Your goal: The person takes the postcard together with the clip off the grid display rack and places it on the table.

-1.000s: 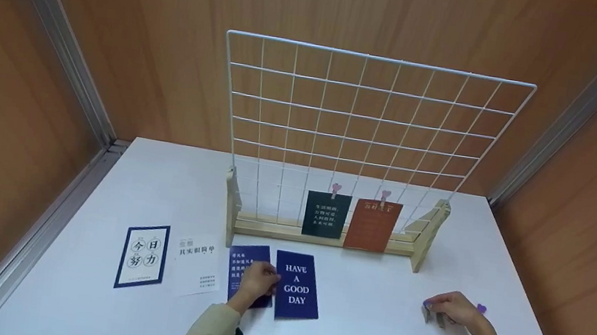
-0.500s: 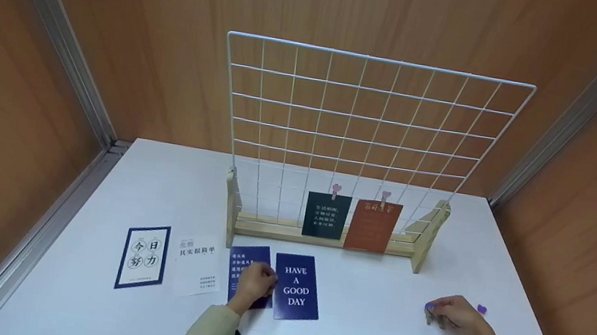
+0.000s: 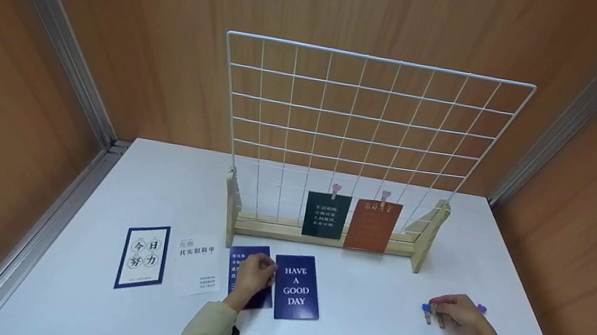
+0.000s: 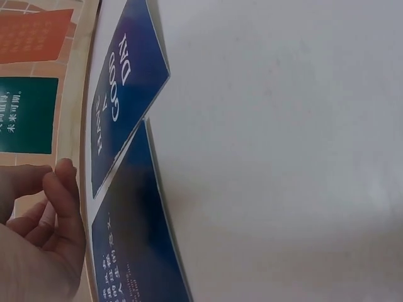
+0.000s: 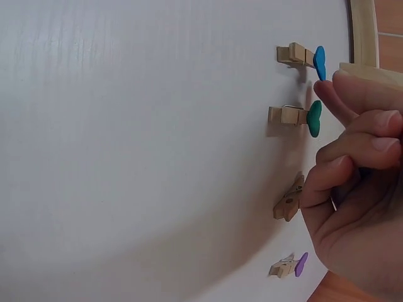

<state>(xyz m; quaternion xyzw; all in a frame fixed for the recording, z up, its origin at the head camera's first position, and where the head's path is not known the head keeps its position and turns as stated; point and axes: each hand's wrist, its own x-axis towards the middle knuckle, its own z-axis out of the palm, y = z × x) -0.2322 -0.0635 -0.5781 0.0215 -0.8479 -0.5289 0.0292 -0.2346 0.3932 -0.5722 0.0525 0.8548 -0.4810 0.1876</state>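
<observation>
Two bare hands work at a white table (image 3: 358,325) before a wire rack (image 3: 368,56). The left hand (image 3: 256,272), loosely curled with thumb and forefinger tips brought together, lies over the blue text card (image 3: 261,300) and pinches nothing visible. To its right is the "HAVE A GOOD DAY" card (image 3: 297,288); to its left, the white card (image 3: 197,269) and the blue-bordered card (image 3: 142,257). The right hand (image 3: 459,315) reaches with thumb and forefinger to the heart of the blue clip (image 5: 304,56), contact being hard to tell; its other fingers are bent. Nearby lie the green clip (image 5: 299,116), brown clip (image 5: 289,202) and purple clip (image 5: 289,267). Pink clips (image 3: 336,190) hold the dark green card (image 3: 327,215) and red card (image 3: 372,226) on the rack.
</observation>
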